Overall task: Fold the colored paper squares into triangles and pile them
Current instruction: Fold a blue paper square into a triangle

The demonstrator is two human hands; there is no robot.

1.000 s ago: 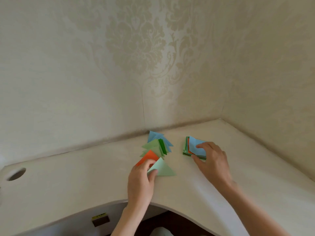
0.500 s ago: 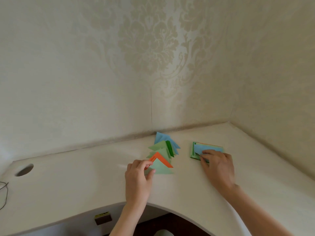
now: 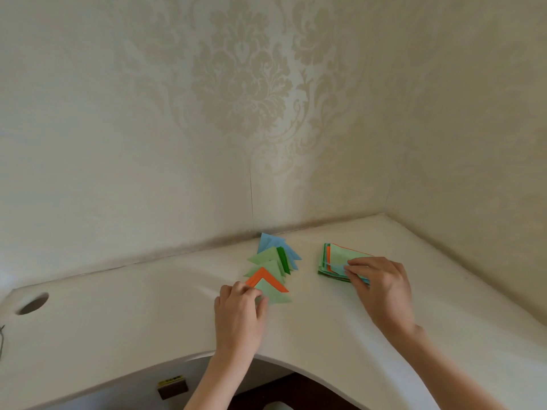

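A row of folded triangles (image 3: pixel 273 266) in blue, green, pale green and orange lies on the white desk (image 3: pixel 148 315) near the wall. The nearest one is a pale green triangle (image 3: pixel 273 295) on top of an orange one (image 3: pixel 262 276). My left hand (image 3: pixel 241 312) pinches the pale green triangle's left corner. To the right sits a stack of paper squares (image 3: pixel 337 258) with a pale green sheet on top. My right hand (image 3: pixel 381 287) pinches a light blue square (image 3: pixel 340 269) at the stack's near edge.
The desk fits into a corner of two wallpapered walls. A round cable hole (image 3: pixel 32 303) is at the far left. The desk's curved front edge runs just below my wrists, with a small dark fitting (image 3: pixel 172 386) underneath.
The pale green triangle has been slid onto the orange one. My right hand has drawn the light blue square off the stack's top towards me, uncovering a pale green sheet.
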